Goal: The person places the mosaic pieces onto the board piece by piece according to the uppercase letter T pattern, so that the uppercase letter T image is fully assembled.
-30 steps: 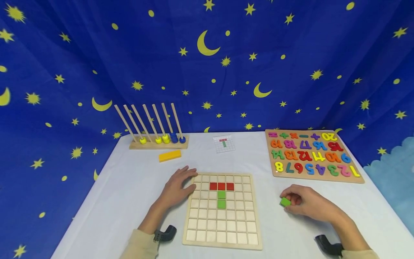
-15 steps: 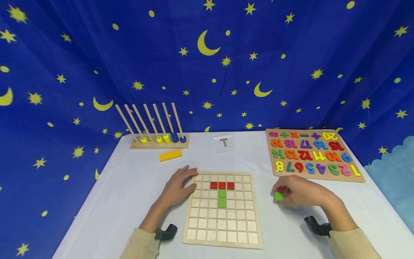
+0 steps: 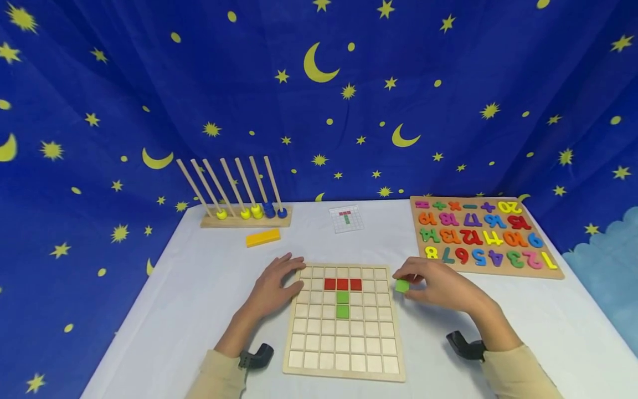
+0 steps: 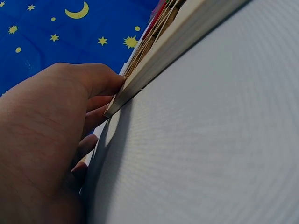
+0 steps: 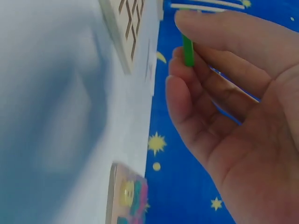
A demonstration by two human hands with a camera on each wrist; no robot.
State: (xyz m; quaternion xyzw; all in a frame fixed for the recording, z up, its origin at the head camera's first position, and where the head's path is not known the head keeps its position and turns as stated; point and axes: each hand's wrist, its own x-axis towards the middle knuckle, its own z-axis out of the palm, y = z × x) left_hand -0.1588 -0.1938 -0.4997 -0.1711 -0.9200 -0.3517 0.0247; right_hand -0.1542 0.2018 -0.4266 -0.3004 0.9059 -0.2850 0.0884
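A wooden grid board (image 3: 344, 376) lies on the table in the head view. Three red square tiles (image 3: 342, 284) form a row in it, and two green square tiles (image 3: 342, 304) run down below the middle one. My left hand (image 3: 273, 285) rests at the board's upper left edge, thumb and fingertips touching it; the left wrist view shows the thumb (image 4: 105, 80) against the side. Just off the board's right edge, my right hand (image 3: 441, 284) pinches another green square tile (image 3: 401, 285) between thumb and fingers. Edge-on, that green tile (image 5: 188, 50) shows in the right wrist view.
Behind the board lies a small pattern card (image 3: 346, 219) with a red and green T. A peg abacus (image 3: 245, 221) and a yellow block (image 3: 263, 238) are at the back left. At the back right lies a number puzzle board (image 3: 490, 268), partly behind my right hand.
My right hand has moved left and away from me with the green tile, from the open table to the board's right edge. The left hand stays in place.
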